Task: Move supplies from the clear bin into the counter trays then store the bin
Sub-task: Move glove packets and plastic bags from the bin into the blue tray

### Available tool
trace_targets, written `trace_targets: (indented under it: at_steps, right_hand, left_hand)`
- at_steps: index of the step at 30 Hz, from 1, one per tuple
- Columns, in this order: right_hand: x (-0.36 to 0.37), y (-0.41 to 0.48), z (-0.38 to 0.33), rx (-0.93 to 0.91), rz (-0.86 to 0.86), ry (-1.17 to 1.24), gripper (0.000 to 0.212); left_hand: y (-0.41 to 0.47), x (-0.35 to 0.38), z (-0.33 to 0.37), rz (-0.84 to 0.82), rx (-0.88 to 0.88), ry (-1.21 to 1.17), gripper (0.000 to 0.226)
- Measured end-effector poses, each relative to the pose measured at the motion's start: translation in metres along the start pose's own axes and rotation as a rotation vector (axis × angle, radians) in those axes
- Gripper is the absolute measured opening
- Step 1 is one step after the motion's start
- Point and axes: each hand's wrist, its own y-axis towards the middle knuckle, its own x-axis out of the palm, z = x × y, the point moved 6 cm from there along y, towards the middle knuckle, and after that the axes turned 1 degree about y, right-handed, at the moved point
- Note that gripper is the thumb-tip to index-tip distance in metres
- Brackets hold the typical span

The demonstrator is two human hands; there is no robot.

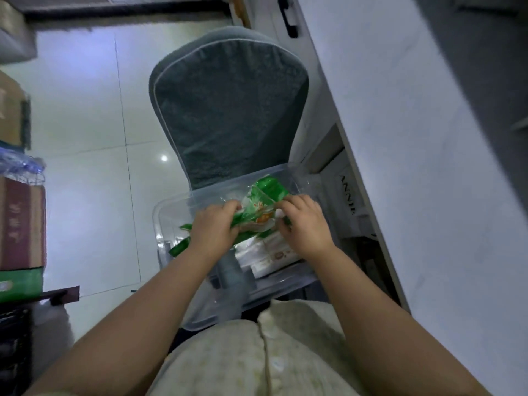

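Observation:
The clear bin (171,207) rests on a chair in front of me, its near rim against my body. Both hands are inside it. My left hand (213,228) and my right hand (304,221) are closed on a bundle of green and white packets (263,201), one hand at each end, lifting it slightly above the bin's contents. Under the bundle lie white and cream packets (271,252) and a grey cylindrical item (231,272). No counter trays are in view.
The grey padded chair back (231,110) rises just beyond the bin. A white counter (414,167) runs along the right. Stacked cardboard boxes (20,218) stand on the left. Glossy floor tiles (91,138) lie between.

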Motion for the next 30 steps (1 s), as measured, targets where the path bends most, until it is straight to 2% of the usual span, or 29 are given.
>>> trace_targets:
  at_steps: [6, 14, 23, 30]
  right_hand:
    - [-0.007, -0.065, -0.036, 0.191, 0.183, -0.012, 0.033]
    - [-0.016, -0.192, -0.086, 0.538, 0.397, -0.051, 0.033]
    - [-0.058, -0.363, -0.125, 0.862, 0.678, -0.194, 0.037]
    - [-0.086, -0.522, -0.164, 1.101, 0.844, -0.328, 0.032]
  left_hand:
    - [-0.039, -0.037, 0.019, 0.06, 0.331, -0.047, 0.041]
    - [-0.102, -0.051, 0.067, -0.024, 0.658, -0.082, 0.038]
    - [-0.201, -0.044, 0.19, -0.114, 1.068, -0.125, 0.039]
    - [-0.338, -0.038, 0.3, -0.13, 1.458, -0.115, 0.04]
